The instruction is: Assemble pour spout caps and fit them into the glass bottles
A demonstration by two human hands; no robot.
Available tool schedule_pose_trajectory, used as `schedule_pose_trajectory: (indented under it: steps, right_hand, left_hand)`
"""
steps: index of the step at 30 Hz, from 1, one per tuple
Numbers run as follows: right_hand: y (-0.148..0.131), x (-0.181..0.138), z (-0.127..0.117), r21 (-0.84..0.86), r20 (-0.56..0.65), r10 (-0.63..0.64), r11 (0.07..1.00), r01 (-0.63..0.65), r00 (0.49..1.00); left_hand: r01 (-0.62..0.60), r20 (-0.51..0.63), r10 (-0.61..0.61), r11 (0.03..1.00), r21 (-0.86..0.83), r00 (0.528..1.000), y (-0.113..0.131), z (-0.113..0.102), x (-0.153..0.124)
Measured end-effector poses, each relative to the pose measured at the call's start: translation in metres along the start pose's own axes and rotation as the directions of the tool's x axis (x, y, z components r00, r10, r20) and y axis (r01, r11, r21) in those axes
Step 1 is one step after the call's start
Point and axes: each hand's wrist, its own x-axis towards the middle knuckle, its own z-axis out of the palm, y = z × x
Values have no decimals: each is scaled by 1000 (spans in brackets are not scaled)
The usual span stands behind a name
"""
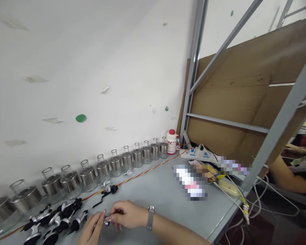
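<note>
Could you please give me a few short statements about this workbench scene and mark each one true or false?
1. The glass bottles lie on their sides. False: they stand upright in a row along the wall.
2. The left hand and right hand come together at a small part. True.
3. The watch is on the left wrist. False: it is on the right.
4. A red-and-yellow cord runs along the table. True.
</note>
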Motion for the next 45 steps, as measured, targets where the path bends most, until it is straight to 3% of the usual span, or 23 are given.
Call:
schedule_pose_trajectory:
  steps: [6, 11, 13, 16, 19, 22, 28, 33, 41, 45]
  right_hand:
    - [-6, 8, -10, 106, -126, -16, 994, 29, 992]
    - [-7, 9, -18, 98, -225, -28, 994, 52, 974]
    - [-7, 6, -14, 74, -236, -38, 996, 57, 971]
    - [-8, -3, -4, 25, -220, -73, 996, 80, 973]
    - [-11, -13, 4, -54, -185, -127, 991, 119, 975]
    - [-13, -19, 7, -180, -160, -171, 973, 142, 972]
    - [-10, -20, 9, -224, -127, -165, 965, 133, 978]
    - [-9, -19, 9, -271, -136, -198, 950, 156, 971]
    - [-20, -23, 7, -453, -103, -262, 871, 189, 960]
    - [-16, -23, 4, -609, -74, -333, 762, 222, 940]
  left_hand:
    - [-51, -137, 47, 998, -27, 989, 8, 2, 0]
    - [-128, -29, 129, 992, 6, 991, 17, 10, -5]
    - [-161, -79, 160, 987, -3, 984, 22, 15, -12]
    - [-210, -111, 210, 978, 7, 971, 30, 19, -23]
    - [-273, -6, 274, 962, 25, 962, 34, 17, -28]
    - [-315, 11, 315, 949, 27, 949, 34, 15, -31]
    - [-317, -27, 317, 949, 9, 948, 33, 15, -32]
    - [-310, 23, 310, 951, 11, 950, 39, 10, -34]
    - [-290, 118, 286, 957, 16, 951, 43, 5, -32]
    - [-278, 147, 277, 960, -14, 949, 43, 5, -31]
